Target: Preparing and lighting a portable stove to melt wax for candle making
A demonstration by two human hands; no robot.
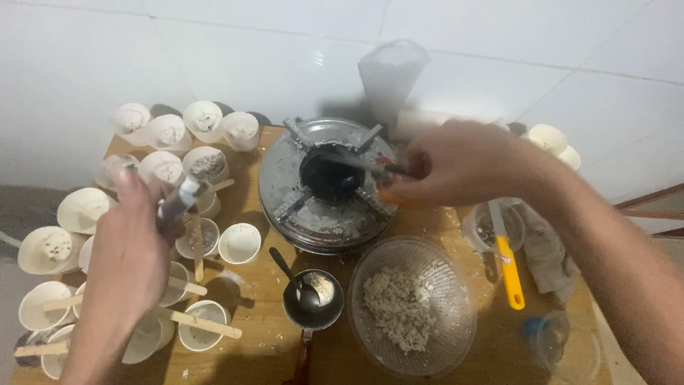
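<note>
Nearest: clear mesh-patterned bowl (412, 308) of crumbly grey mix on the wooden bench (263, 335), beside a small dark pan (313, 299) with spoon. Left, crowded white paper cups (239, 243) (several with flat wooden sticks) hemming in the left hand (128, 257), closed round a slim metal tool (178, 200). Farther, round metal burner (324, 185); over it the right hand (459, 160), pinching a thin utensil (367, 165). Right, yellow-handled knife (507, 264).

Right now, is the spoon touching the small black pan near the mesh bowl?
Touching. The head view shows the spoon lying with its bowl down inside the small black pan, its handle leaning on the pan's rim, left of the mesh bowl.
</note>
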